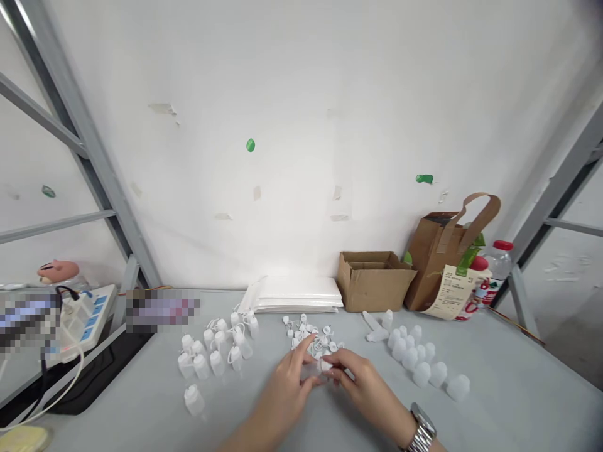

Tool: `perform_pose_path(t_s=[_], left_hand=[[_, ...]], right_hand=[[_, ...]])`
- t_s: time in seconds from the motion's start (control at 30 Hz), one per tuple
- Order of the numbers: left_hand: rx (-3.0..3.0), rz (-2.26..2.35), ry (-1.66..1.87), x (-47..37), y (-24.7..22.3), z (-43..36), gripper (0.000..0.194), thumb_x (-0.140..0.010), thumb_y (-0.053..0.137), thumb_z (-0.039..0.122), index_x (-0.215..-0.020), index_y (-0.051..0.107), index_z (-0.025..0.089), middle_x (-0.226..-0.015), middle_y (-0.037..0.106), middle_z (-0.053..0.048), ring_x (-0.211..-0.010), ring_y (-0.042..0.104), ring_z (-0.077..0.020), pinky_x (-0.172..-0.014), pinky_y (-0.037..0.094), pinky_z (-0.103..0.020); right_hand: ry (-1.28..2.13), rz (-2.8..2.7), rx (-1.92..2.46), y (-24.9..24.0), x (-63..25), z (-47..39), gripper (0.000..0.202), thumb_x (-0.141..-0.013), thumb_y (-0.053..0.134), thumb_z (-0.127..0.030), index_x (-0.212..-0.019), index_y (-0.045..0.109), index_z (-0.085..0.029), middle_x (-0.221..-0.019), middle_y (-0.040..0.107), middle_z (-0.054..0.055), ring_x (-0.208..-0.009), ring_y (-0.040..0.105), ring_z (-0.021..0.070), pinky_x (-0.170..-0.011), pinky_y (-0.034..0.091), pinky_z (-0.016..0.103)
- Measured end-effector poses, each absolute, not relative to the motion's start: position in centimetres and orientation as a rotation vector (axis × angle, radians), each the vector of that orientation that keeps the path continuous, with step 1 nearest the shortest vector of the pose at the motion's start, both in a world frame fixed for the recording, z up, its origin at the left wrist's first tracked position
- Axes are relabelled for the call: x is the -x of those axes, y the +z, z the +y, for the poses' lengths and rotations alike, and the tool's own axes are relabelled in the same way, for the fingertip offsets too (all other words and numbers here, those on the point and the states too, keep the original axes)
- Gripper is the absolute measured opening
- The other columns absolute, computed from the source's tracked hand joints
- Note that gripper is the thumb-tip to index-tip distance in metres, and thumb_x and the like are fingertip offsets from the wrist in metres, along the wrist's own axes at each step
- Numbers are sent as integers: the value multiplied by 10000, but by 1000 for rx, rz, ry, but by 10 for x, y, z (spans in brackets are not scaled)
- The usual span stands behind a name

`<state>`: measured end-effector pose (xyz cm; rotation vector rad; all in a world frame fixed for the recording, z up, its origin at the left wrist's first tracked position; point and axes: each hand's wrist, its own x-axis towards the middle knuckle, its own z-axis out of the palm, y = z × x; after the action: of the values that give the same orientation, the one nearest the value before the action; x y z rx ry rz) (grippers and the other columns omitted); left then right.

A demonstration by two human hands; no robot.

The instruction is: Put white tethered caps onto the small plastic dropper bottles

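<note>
Near the front middle of the table, my left hand [288, 383] is closed around a small translucent plastic bottle [309, 371], which lies tilted on its side. The fingers of my right hand [353, 371] pinch the white cap [325, 365] at the bottle's right end. Just beyond my hands lies a loose pile of white caps [304, 328] with strap loops. To the left stand several capped bottles [217, 361], with a single one [193, 399] nearer to me. Several translucent bottles without visible white caps [409, 358] are grouped on the right.
Behind the caps lie stacked white padded envelopes [301, 295]. An open cardboard box [377, 285], a brown paper bag [431, 263] and a red-capped drink bottle [499, 263] stand at the back right. A power strip [97, 320] with cables is at the left, beside metal frame posts.
</note>
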<state>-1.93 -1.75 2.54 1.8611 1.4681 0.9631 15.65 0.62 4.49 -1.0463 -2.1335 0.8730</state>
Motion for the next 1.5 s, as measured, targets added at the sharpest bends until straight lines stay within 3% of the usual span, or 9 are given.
perform_pose_path(t_s=[0.17, 0.37, 0.5, 0.63, 0.83, 0.97, 1.3, 1.4, 1.5], left_hand=[[-1974, 1410, 992, 18, 23, -20, 572, -759, 445, 115, -1294, 366, 301, -975, 605, -43, -925, 560, -184, -849, 446, -329], [-1940, 1465, 1004, 19, 24, -17, 567, -759, 485, 124, -1292, 361, 275, -969, 615, -42, -925, 562, -181, -857, 440, -329], [-1961, 1457, 988, 18, 22, -17, 570, -761, 488, 117, -1293, 357, 276, -972, 613, -37, -922, 561, -173, -866, 433, -328], [-2022, 1441, 972, 17, 21, -18, 563, -767, 468, 107, -1290, 364, 287, -997, 607, -42, -943, 551, -179, -868, 426, -337], [-1839, 1450, 946, 17, 24, -16, 597, -727, 506, 107, -1288, 360, 253, -945, 623, -33, -899, 561, -182, -845, 432, -330], [-1875, 1447, 949, 17, 22, -16, 605, -722, 502, 93, -1287, 363, 256, -947, 622, -38, -893, 564, -184, -846, 437, -340], [-2257, 1489, 1023, 14, 21, -21, 503, -799, 442, 112, -1278, 411, 261, -968, 637, -83, -883, 590, -216, -768, 492, -359], [-1874, 1476, 1105, 10, 27, -18, 405, -748, 534, 158, -1145, 546, 239, -1004, 634, -80, -911, 585, -223, -777, 499, -358], [-1239, 1393, 1125, 10, 36, -10, 322, -700, 607, 272, -992, 605, 135, -909, 639, -118, -816, 609, -246, -563, 540, -321]], right_hand=[[544, -2251, 1177, 41, -152, 5, 264, -904, 366, -255, -713, 534, -184, -729, 582, 38, -667, 541, 176, -623, 415, 281], [793, -2140, 1022, 48, -157, 4, 178, -873, 442, -202, -1026, 533, -214, -906, 611, 29, -816, 573, 157, -751, 437, 256], [753, -2147, 1039, 41, -155, 5, 136, -880, 416, -194, -885, 552, -196, -838, 605, 29, -764, 570, 160, -697, 436, 254], [579, -2228, 1207, 35, -150, 6, 248, -912, 354, -245, -715, 495, -191, -712, 576, 26, -638, 534, 170, -587, 403, 268], [523, -2347, 1061, 47, -156, 6, 122, -888, 405, -170, -936, 506, -219, -875, 576, 33, -807, 535, 187, -697, 400, 275], [497, -2375, 1061, 46, -155, 4, 147, -891, 356, -159, -843, 483, -213, -814, 558, 27, -747, 511, 184, -659, 375, 274], [1269, -1770, 1185, 25, -136, 7, 393, -865, 345, -494, -601, 367, -203, -528, 368, -49, -509, 351, 115, -511, 304, 239], [1350, -1662, 1134, 26, -142, 14, 439, -830, 361, -570, -621, 435, -191, -481, 362, -62, -448, 324, 100, -459, 278, 231], [1223, -1529, 1121, 32, -149, 19, 444, -787, 422, -603, -676, 501, -180, -502, 411, -54, -433, 343, 94, -436, 291, 224]])
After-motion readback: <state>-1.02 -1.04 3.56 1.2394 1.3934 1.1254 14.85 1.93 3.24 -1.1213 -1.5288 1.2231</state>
